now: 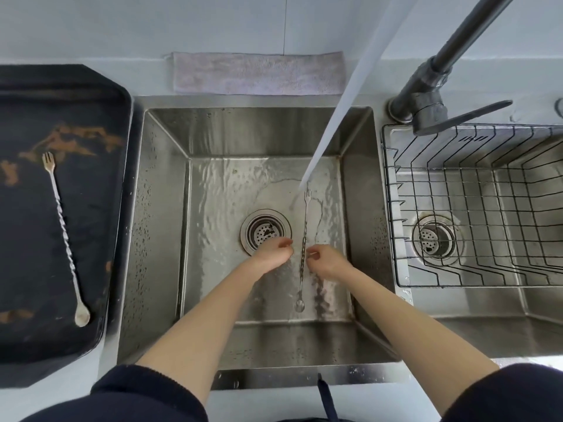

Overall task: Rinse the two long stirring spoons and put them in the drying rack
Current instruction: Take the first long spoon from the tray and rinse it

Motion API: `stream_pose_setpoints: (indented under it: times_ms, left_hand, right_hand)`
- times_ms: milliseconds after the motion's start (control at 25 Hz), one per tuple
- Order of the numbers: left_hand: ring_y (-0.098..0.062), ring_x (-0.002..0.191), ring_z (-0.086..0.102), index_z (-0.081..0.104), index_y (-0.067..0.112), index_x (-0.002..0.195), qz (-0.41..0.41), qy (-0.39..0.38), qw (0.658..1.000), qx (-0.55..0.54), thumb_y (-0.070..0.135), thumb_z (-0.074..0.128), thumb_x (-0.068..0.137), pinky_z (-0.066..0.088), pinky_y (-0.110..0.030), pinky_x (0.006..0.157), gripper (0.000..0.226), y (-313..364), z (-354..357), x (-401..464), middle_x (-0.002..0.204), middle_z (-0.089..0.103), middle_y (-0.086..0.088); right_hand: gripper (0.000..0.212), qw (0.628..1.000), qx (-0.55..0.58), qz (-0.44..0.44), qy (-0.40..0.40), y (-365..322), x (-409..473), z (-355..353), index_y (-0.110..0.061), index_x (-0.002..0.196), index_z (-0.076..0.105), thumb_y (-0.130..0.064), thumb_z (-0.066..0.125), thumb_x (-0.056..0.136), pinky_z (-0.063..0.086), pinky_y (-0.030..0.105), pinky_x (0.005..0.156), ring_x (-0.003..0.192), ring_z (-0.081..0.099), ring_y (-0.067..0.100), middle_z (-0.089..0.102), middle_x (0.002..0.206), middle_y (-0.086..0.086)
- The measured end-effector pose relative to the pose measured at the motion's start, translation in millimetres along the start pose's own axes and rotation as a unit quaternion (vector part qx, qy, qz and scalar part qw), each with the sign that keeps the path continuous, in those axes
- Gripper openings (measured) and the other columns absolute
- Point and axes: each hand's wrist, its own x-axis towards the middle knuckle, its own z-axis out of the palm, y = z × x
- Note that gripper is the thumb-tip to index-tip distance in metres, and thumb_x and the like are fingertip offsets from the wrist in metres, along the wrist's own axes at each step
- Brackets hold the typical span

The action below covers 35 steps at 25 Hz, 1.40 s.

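One long twisted stirring spoon (303, 239) is in the left sink basin (158, 208), its fork end right under the running water stream (332, 117) and its bowl end toward me. My left hand (274, 254) and my right hand (327, 260) pinch its middle from either side. A second long spoon (65, 242) lies on the stained black tray (27, 284) at the left, fork end away from me. The wire drying rack (475, 208) sits in the right basin and holds nothing.
The dark faucet (426, 95) stands between the two basins, its lever pointing right over the rack. A folded grey cloth (259, 73) lies behind the sink. A drain strainer (265, 231) is just beyond my left hand.
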Motion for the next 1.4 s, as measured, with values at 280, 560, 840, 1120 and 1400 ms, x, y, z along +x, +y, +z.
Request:
stream_pose_setpoints:
  times_ms: [280, 560, 840, 1120, 1400]
  left_hand:
    - [-0.026, 0.132, 0.039, 0.036, 0.014, 0.139, 0.050, 0.066, 0.983, 0.166, 0.032, 0.049, 0.089, 0.035, -0.034, 0.107, 0.054, -10, -22, -26, 0.145, 0.041, -0.009]
    - [-0.028, 0.129, 0.041, 0.036, 0.018, 0.137, 0.114, 0.224, 0.915, 0.317, 0.033, 0.049, 0.086, 0.034, -0.047, 0.106, 0.055, -6, -52, -75, 0.142, 0.043, -0.010]
    - [-0.027, 0.140, 0.022, 0.018, 0.017, 0.144, 0.109, 0.272, 0.881, 0.371, 0.039, 0.048, 0.085, 0.021, -0.048, 0.111, 0.069, -12, -92, -120, 0.153, 0.022, -0.009]
    - [-0.028, 0.129, 0.041, 0.030, 0.016, 0.139, 0.120, 0.328, 0.866, 0.358, 0.037, 0.046, 0.086, 0.031, -0.044, 0.104, 0.059, -49, -143, -161, 0.144, 0.040, -0.005]
    - [-0.029, 0.117, 0.051, 0.042, 0.017, 0.132, 0.079, 0.353, 0.883, 0.298, 0.036, 0.046, 0.089, 0.043, -0.044, 0.095, 0.048, -108, -187, -183, 0.132, 0.051, -0.009]
  right_hand:
    - [0.052, 0.986, -0.138, -0.089, 0.041, -21, -29, -8, -0.015, 0.139, 0.037, -0.022, 0.048, 0.088, 0.036, 0.040, 0.108, 0.131, 0.042, 0.029, 0.046, 0.142, 0.012]
    - [0.060, 0.949, -0.233, -0.178, 0.117, -49, -68, -10, -0.018, 0.142, 0.029, -0.029, 0.052, 0.087, 0.013, 0.049, 0.115, 0.142, 0.017, 0.026, 0.031, 0.149, 0.008]
    - [0.077, 0.923, -0.297, -0.207, 0.131, -89, -95, 0, -0.026, 0.146, 0.014, -0.040, 0.057, 0.083, -0.002, 0.055, 0.115, 0.145, -0.007, 0.027, 0.003, 0.158, 0.003]
    - [0.069, 0.907, -0.272, -0.275, 0.163, -145, -122, 33, -0.020, 0.145, 0.018, -0.033, 0.053, 0.087, 0.008, 0.049, 0.117, 0.145, 0.008, 0.027, 0.016, 0.156, 0.007]
    - [0.040, 0.914, -0.182, -0.334, 0.140, -204, -139, 82, -0.008, 0.130, 0.047, -0.017, 0.045, 0.091, 0.041, 0.037, 0.100, 0.121, 0.047, 0.030, 0.053, 0.130, 0.015]
